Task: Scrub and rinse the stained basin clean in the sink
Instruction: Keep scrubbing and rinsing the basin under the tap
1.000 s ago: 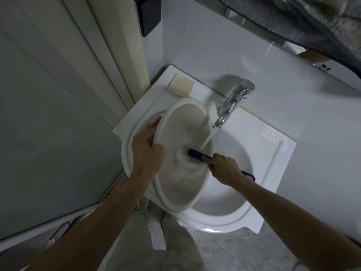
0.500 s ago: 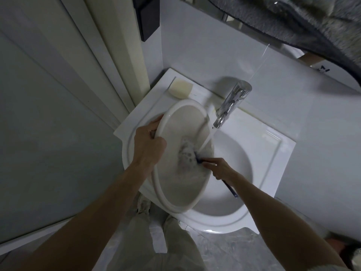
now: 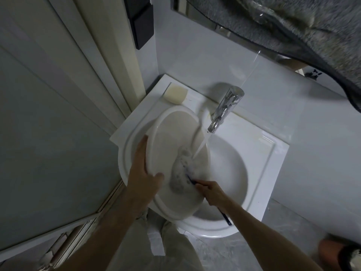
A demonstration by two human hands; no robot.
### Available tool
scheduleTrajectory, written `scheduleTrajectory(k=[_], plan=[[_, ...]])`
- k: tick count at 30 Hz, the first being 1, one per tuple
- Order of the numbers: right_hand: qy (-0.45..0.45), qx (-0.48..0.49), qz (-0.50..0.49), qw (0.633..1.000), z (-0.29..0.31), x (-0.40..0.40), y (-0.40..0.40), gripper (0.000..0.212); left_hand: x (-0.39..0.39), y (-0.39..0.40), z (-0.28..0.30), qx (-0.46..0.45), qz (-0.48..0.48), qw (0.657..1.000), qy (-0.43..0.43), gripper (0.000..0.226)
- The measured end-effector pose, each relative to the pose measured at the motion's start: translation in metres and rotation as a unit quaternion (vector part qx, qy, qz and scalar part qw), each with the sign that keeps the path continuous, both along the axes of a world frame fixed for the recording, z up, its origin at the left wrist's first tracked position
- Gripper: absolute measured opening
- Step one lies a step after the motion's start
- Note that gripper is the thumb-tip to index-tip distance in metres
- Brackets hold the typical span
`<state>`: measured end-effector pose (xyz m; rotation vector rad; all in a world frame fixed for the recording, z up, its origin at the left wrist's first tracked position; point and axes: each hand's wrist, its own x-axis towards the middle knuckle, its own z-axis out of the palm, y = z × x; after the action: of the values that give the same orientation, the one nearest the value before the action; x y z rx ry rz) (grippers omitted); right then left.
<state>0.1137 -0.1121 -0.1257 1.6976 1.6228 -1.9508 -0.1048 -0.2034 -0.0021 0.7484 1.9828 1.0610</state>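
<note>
A white plastic basin (image 3: 168, 137) with a dull stained inside stands tilted on its edge in the white sink (image 3: 228, 173). My left hand (image 3: 143, 173) grips its left rim, thumb inside. My right hand (image 3: 214, 193) holds a dark blue brush (image 3: 190, 179) whose head sits in foam (image 3: 180, 173) low in the basin; its handle end sticks out behind my wrist. Water streams from the chrome tap (image 3: 224, 108) into the basin just above the foam.
A pale bar of soap (image 3: 175, 93) lies on the sink's back left corner. A frosted door panel (image 3: 48, 133) stands close on the left, a white tiled wall (image 3: 302, 114) behind. Grey fabric (image 3: 293, 22) hangs at top right. My legs and the grey floor are below.
The brush head has moved down toward the basin's near side, and the foam patch has spread. My left hand has shifted lower on the rim. The view has tilted slightly downward.
</note>
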Motion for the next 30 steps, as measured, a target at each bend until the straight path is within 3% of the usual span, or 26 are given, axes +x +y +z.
scheduleTrajectory(k=[7,12,15,19,22,24,27,30], plan=[[-0.057,-0.083,-0.073,0.992,0.006,-0.003,-0.02,0.02,0.022,-0.014,-0.014,0.022,0.077,0.997,0.0,0.109],[-0.063,-0.171,-0.122,0.976,0.023,-0.012,-0.036,0.012,0.038,-0.024,-0.02,0.067,0.017,0.996,0.051,0.115],[-0.054,-0.182,-0.147,0.971,0.031,-0.019,-0.042,0.013,0.047,-0.026,-0.026,0.079,0.042,0.994,0.065,0.117],[-0.044,-0.176,-0.082,0.98,0.041,-0.015,-0.039,0.018,0.039,-0.013,-0.021,0.057,0.094,0.994,0.014,0.11],[-0.076,-0.107,0.077,0.988,0.04,-0.009,-0.022,0.025,0.032,-0.002,-0.012,0.047,0.125,0.991,-0.022,0.104],[-0.121,0.008,0.188,0.975,0.029,-0.009,-0.002,0.027,0.026,0.003,-0.012,0.051,0.144,0.988,-0.033,0.1],[-0.164,0.216,0.326,0.906,0.012,-0.011,0.031,0.031,0.017,0.011,-0.009,0.058,0.143,0.987,-0.034,0.094],[-0.231,0.386,0.378,0.809,-0.001,-0.015,0.051,0.033,0.01,0.02,0.001,0.053,0.133,0.989,-0.035,0.087]])
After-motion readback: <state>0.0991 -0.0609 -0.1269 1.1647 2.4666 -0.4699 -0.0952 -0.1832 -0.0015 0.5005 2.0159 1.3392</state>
